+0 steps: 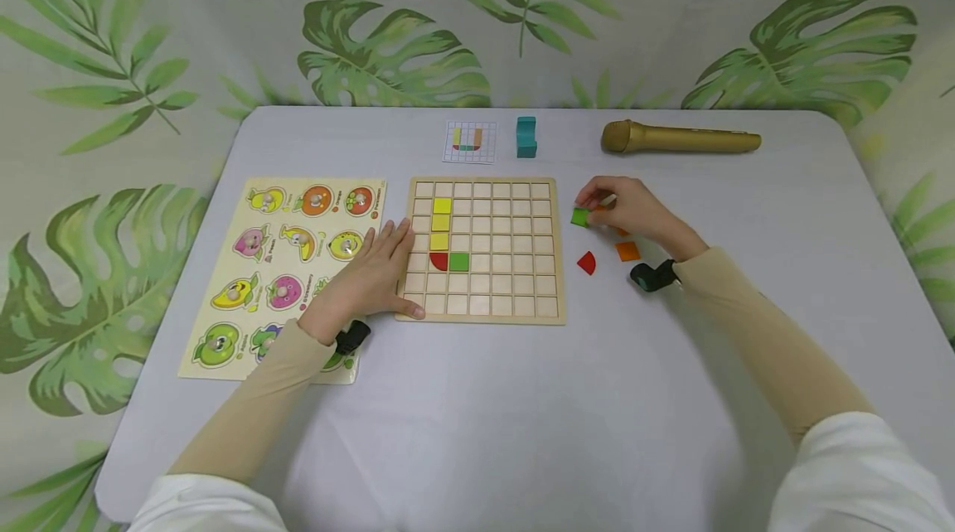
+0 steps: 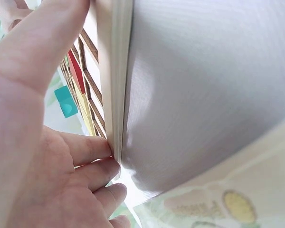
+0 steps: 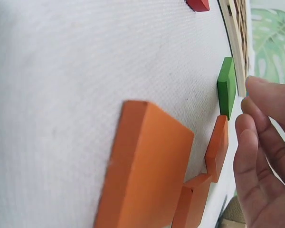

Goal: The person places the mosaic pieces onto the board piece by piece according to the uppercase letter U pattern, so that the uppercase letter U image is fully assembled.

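My left hand [image 1: 370, 282] rests along the left side of a wooden grid board [image 1: 511, 319], fingers spread at its edge and thumb at the near left corner. On the grid, three yellow square tiles [image 1: 441, 223] stand in a column above a red quarter-round tile [image 1: 439, 262], with a green square tile [image 1: 458, 262] beside it. To the right of the board my right hand [image 1: 625, 207] hovers at a loose green tile [image 3: 226, 88]. That tile lies flat on the table, and the thumb and fingertips [image 3: 256, 80] are just above it, holding nothing.
Orange square tiles [image 3: 156, 166] and a loose red quarter-round tile [image 1: 587, 263] lie near my right hand. A fruit puzzle board [image 1: 224, 267] is at left. Along the back are a pattern card [image 1: 469, 142], a teal curved block [image 1: 525, 137] and a gold microphone [image 1: 682, 138].
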Demonstrator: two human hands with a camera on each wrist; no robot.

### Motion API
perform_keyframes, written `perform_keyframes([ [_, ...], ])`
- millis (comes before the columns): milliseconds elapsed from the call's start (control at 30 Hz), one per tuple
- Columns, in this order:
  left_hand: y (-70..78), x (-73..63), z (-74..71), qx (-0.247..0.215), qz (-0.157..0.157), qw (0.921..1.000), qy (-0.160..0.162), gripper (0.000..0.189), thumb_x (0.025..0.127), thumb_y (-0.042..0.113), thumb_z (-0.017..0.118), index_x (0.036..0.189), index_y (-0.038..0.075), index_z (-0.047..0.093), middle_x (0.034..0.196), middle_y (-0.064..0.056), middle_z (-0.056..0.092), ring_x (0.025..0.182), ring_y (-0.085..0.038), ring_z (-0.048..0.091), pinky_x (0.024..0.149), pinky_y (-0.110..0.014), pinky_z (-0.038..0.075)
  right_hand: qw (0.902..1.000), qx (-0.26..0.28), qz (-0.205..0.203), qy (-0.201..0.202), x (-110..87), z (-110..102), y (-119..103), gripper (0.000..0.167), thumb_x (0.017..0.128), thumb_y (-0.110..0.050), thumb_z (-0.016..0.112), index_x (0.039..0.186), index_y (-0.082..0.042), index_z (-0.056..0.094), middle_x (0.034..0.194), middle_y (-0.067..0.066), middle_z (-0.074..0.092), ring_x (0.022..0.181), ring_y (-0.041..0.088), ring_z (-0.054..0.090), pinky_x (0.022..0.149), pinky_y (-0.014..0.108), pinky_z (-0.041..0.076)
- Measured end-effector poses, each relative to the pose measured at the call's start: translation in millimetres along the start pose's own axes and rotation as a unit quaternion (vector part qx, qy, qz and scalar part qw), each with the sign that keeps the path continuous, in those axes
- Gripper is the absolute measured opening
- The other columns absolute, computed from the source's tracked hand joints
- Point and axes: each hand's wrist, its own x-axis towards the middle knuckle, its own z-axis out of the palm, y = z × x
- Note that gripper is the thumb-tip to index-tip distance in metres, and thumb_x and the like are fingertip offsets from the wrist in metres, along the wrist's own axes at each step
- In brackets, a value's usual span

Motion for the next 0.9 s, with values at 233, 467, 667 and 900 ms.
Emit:
perform_keyframes([
  [233,0.1,-0.1,0.3,0.001,0.0,1.0,0.001,0.121,0.07,0.056,0.077,0.149,-0.009,0.011,0.157,-0.022,0.0,0.143,-0.039,-0.003,0.114,-0.051,-0.003,0.9993,-0.037,-0.003,-0.009,3.7,6,-1,0.022,0.081,0.009,0.067,0.101,0.001,0.063,0.096,0.013,0.062,0.091,0.028,0.054,0.082,0.04,0.046],
  [467,0.9,-0.7,-0.4,0.001,0.002,1.0,0.003,0.121,0.071,0.055,0.077,0.149,-0.01,0.011,0.157,-0.023,0.0,0.143,-0.04,-0.003,0.113,-0.051,-0.002,0.9992,-0.038,-0.007,-0.005,4.6,7,-5,0.024,0.077,0.012,0.069,0.097,0.001,0.062,0.09,0.013,0.06,0.085,0.027,0.053,0.077,0.036,0.045],
  [667,0.9,-0.4,-0.1,0.003,0.002,1.0,0.003,0.122,0.07,0.056,0.077,0.149,-0.01,0.011,0.157,-0.022,-0.001,0.143,-0.04,-0.003,0.113,-0.051,-0.003,0.9997,-0.021,-0.004,-0.007,5.2,4,-7,0.019,0.078,0.009,0.071,0.094,0.0,0.064,0.088,0.011,0.061,0.081,0.024,0.053,0.071,0.029,0.044],
  [900,0.8,-0.5,-0.2,0.001,0.002,1.0,0.001,0.122,0.071,0.056,0.077,0.149,-0.01,0.01,0.157,-0.023,-0.001,0.142,-0.04,-0.003,0.113,-0.05,-0.003,0.9994,0.027,-0.009,-0.021,7.0,3,-11,0.015,0.082,0.0,0.073,0.095,0.0,0.065,0.088,0.011,0.062,0.08,0.023,0.054,0.07,0.021,0.044],
])
